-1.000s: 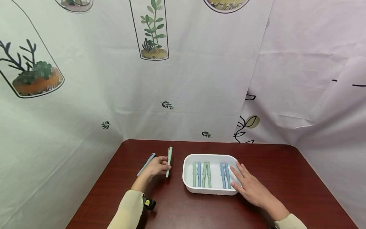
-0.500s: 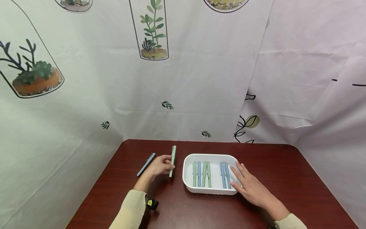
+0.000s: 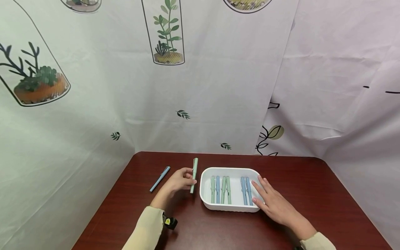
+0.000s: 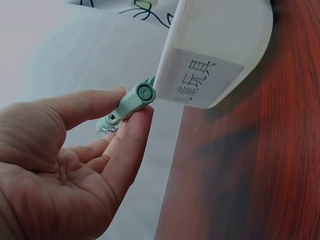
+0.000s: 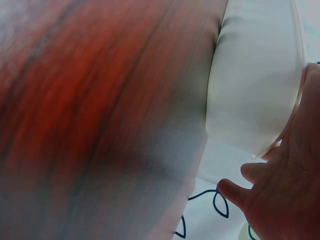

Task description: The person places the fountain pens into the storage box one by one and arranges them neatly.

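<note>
My left hand (image 3: 180, 180) pinches a light green pen (image 3: 194, 175) between thumb and fingers, just left of the white tray (image 3: 232, 208). In the left wrist view the green pen (image 4: 131, 105) points end-on to the camera, near the tray's labelled wall (image 4: 220, 40). Fingers spread, my right hand (image 3: 275, 205) rests on the tray's right rim. Inside the tray, green pens (image 3: 223, 190) and a blue pen (image 3: 217, 190) lie at the left, with two blue pens (image 3: 246, 191) at the right. A blue pen (image 3: 160, 179) lies on the table, left of my left hand.
The dark red wooden table (image 3: 200, 229) reaches back to a white cloth (image 3: 203, 90) printed with plants. Its surface runs beside the tray wall (image 5: 255, 75) in the right wrist view. A dark band with a device (image 3: 170, 223) is on the left wrist.
My left hand has moved right with the green pen, closer to the tray. The right hand has stayed in place at the rim.
</note>
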